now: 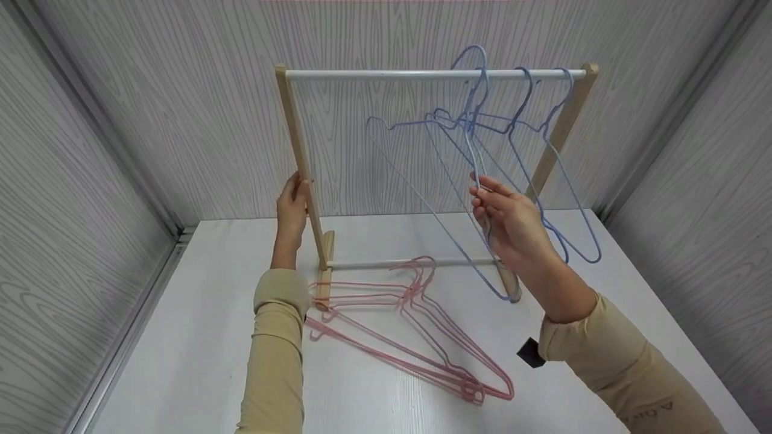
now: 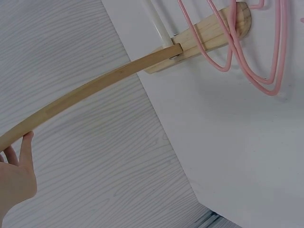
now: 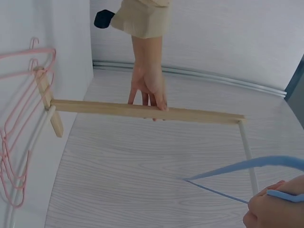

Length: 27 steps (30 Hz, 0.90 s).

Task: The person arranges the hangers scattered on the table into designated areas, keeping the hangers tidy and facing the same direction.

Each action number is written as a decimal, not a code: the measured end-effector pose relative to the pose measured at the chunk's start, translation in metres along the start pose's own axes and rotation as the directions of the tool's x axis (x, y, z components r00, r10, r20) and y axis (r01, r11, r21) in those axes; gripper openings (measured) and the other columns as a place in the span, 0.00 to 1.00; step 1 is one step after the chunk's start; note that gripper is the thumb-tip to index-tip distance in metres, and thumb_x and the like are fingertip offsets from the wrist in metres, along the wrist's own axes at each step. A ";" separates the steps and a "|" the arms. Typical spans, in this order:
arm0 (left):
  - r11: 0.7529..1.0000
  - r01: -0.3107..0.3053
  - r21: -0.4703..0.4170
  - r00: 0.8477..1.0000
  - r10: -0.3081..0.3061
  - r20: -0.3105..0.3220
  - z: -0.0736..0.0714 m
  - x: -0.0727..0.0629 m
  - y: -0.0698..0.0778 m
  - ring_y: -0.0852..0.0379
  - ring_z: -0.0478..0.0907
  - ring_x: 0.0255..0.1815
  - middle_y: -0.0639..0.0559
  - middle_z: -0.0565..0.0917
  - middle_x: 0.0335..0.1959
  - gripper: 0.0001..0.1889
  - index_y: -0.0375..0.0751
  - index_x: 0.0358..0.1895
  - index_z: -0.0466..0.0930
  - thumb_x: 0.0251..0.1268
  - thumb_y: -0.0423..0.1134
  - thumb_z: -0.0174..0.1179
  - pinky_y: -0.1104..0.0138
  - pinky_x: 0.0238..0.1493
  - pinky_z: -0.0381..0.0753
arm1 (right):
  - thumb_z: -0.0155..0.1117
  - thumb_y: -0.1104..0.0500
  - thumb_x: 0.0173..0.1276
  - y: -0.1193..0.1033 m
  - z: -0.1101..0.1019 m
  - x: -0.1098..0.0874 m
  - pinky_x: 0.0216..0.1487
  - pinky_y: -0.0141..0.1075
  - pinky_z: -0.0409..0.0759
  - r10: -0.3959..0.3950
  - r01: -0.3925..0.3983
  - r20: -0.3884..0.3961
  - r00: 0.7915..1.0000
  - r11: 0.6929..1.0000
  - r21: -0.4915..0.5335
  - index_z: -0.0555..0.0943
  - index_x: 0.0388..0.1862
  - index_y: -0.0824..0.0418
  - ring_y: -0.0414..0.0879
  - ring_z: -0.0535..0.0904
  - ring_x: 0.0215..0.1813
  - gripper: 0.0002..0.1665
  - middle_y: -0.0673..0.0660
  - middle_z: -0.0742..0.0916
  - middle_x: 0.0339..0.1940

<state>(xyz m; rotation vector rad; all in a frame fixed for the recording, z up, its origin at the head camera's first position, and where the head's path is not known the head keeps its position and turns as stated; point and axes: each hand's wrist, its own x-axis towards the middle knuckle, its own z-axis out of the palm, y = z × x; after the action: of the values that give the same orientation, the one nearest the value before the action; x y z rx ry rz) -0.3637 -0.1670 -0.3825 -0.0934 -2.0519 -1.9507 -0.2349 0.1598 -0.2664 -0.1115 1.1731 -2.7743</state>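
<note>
My left hand [image 1: 292, 211] grips the left wooden post [image 1: 295, 126] of a small clothes rack, partway up. In the right wrist view, its fingers [image 3: 147, 97] lie around that post. With thumb and fingers, my right hand [image 1: 512, 223] pinches a blue hanger [image 1: 471, 147] by one arm. That hanger's hook arches over the white top rail [image 1: 386, 74]; whether it rests on the rail I cannot tell. Two more blue hangers, one by the right post [image 1: 565, 172] and one left of it [image 1: 531, 90], hang from the rail.
Several pink hangers [image 1: 506, 383] lie overlapping on the white tabletop [image 1: 181, 361], partly across the rack's left foot [image 1: 324, 289]. A lower white bar [image 1: 374, 264] joins the feet. Wood-grained panels [image 1: 151, 90] enclose the table behind and at both sides.
</note>
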 end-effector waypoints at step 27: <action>1.000 -0.022 0.012 1.000 0.022 -0.012 0.002 0.000 -0.002 0.47 0.61 0.64 0.41 0.61 0.66 0.29 0.37 0.71 0.50 0.73 0.46 0.42 0.56 0.58 0.66 | 0.54 0.72 0.65 0.026 -0.025 0.034 0.39 0.30 0.76 -0.243 0.337 0.282 0.928 0.225 -0.914 0.70 0.59 0.69 0.51 0.78 0.39 0.22 0.62 0.81 0.42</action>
<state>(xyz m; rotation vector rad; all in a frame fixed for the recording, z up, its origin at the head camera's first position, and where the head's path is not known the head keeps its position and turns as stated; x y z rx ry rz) -0.3647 -0.1650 -0.3840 -0.1013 -2.0462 -1.9208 -0.2689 0.1547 -0.3018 -0.5991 2.8765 -1.7040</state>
